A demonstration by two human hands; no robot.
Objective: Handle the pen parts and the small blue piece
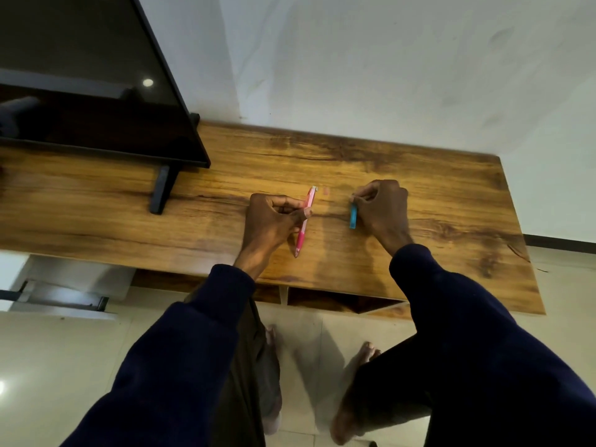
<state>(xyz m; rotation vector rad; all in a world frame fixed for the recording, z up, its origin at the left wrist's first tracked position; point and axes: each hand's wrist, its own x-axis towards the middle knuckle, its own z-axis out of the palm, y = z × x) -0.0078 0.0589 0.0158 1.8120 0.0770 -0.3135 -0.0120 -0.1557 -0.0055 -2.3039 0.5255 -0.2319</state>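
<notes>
Pink pen (304,217) pinched by left hand (274,217); right hand (382,204) pinches blue cap (353,215).

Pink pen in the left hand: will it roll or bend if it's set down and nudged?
The pink pen looks like a straight, rigid barrel, so it probably won't bend. It is slim and likely light. On the smooth wooden top it may roll sideways, though what looks like a clip could stop it.

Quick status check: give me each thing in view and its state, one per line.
left hand: fingers curled round the pink pen
pink pen: held, tip toward the desk's near edge
right hand: pinches the blue piece
blue piece: held at its top end, over the desk
screen: dark, standing on the wooden desk
</notes>
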